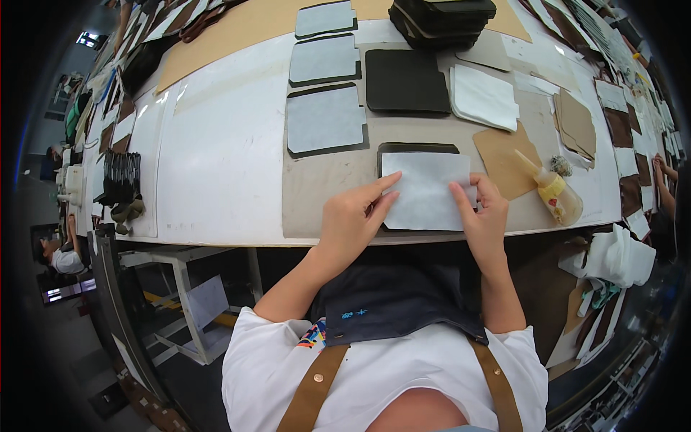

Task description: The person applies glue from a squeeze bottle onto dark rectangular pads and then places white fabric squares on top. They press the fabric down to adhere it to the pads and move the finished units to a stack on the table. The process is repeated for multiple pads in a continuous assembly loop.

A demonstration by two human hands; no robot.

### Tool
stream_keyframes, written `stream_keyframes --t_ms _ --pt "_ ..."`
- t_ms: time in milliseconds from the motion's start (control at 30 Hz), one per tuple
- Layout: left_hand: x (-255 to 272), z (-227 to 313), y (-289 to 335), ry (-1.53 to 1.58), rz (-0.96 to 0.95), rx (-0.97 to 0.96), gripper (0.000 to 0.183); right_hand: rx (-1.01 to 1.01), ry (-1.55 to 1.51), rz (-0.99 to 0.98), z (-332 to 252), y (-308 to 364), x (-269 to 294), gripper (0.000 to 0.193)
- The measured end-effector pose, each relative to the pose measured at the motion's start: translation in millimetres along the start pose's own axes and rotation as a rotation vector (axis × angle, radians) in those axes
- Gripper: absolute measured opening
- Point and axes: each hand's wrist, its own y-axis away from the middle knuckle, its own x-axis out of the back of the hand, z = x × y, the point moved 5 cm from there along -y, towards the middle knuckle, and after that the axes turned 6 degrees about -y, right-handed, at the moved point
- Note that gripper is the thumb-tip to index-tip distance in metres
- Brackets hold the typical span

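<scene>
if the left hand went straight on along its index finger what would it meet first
The pale sheet over the dark piece; the left hand already seems to touch it. Past that, perhaps the tan piece, though depth is unclear.

1. Nearest sheet (pixel 426 198), plain pale blue-grey from where I stand.
2. Panel (pixel 419 148) under it, blackish olive.
3. Stacked sheets (pixel 484 99), white.
4. Squeeze bottle (pixel 568 206), milky; its label (pixel 553 190), yellow with red.
5. Worktop (pixel 223 158), white; mat (pixel 317 194), greyish beige.
6. Apron (pixel 403 302), navy; embroidery (pixel 353 315), bright blue; straps (pixel 314 381), brown.
7. Shirt (pixel 266 389), white; patch (pixel 312 335), multicoloured.

Sheet (pixel 426 193) over panel (pixel 417 147), bottle (pixel 559 200) right, second panel (pixel 407 83) behind
</scene>
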Motion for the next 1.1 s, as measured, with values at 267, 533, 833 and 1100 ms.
stream_keyframes --t_ms 267,533,833,1100 --pt "-0.9 -8.5 -2.9 -0.095 0.044 -0.046 0.031 0.038 0.104 0.013 -2.1 -4.2 -7.7 0.018" --pt "-2.3 -11.5 -3.8 -0.116 0.059 -0.044 0.032 0.074 0.119 0.018 1.0 -4.5 -9.0 0.018" --pt "-3.2 -9.5 -5.4 -0.157 0.030 -0.034 0.032 0.093 0.139 0.048 -0.8 -2.2 -6.6 0.024" --pt "-4.8 -10.6 -5.0 -0.147 0.015 -0.018 0.033 0.349 0.391 -0.017 -20.0 -3.2 -4.1 0.027"
